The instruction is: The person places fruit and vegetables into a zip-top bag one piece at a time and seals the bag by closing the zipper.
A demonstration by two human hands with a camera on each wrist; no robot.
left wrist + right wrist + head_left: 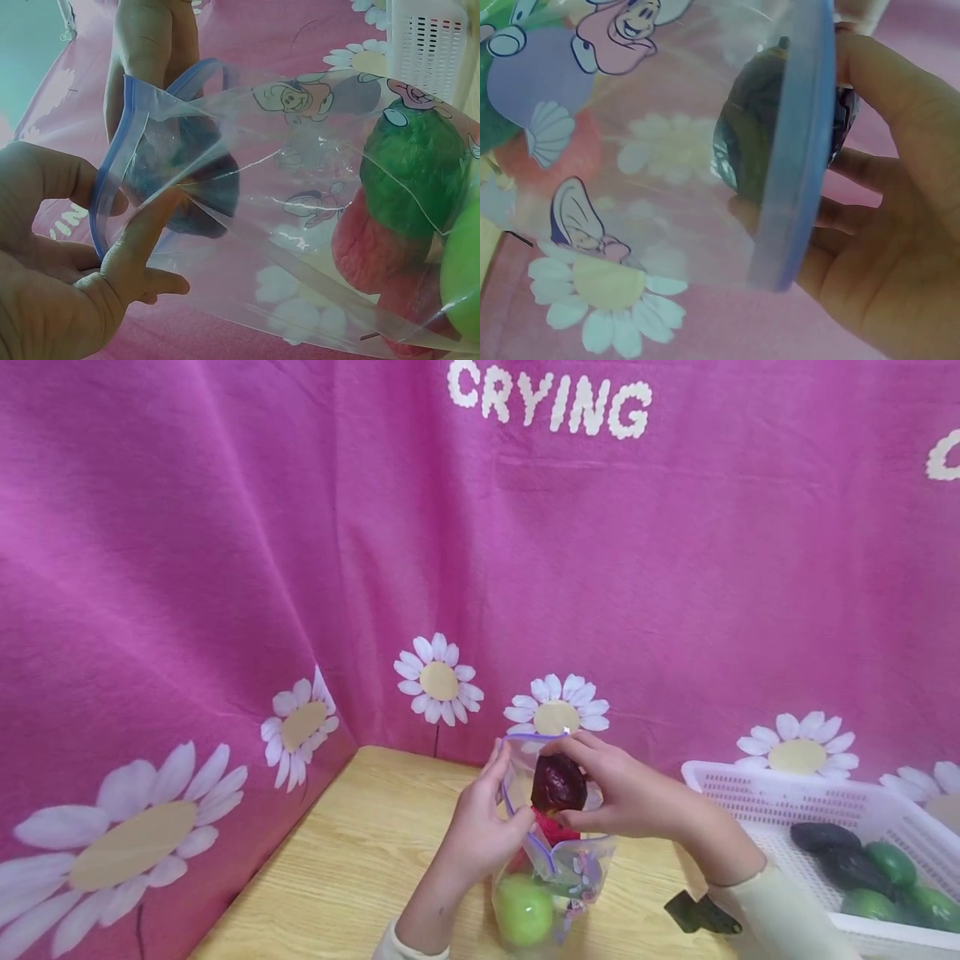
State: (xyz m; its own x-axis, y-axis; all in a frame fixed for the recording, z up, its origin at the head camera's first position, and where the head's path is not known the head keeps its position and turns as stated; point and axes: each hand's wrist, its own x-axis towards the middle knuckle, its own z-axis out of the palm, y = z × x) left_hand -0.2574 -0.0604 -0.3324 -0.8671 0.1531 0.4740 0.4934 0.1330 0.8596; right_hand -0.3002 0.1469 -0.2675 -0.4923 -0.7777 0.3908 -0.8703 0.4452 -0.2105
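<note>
A clear zip bag (592,870) with a blue-purple closure stands with its mouth open. My left hand (478,827) holds the rim at the left, the thumb and fingers on either side of it in the left wrist view. My right hand (626,789) grips a dark purple fruit (558,782) with a wrinkled, shiny skin, at the mouth of the bag. Through the plastic, the fruit's dark body (748,124) shows partly inside the rim. Lower in the bag are a light green apple (522,910), a bumpy green fruit (412,176) and red fruit (375,247).
On the right, a white perforated basket (757,770) contains dark fruits (823,837) and several green ones (891,864). A dark green object (701,915) of unclear kind lies on the wooden table (330,860) beside the right forearm. Pink flowered cloth (637,568) hangs behind.
</note>
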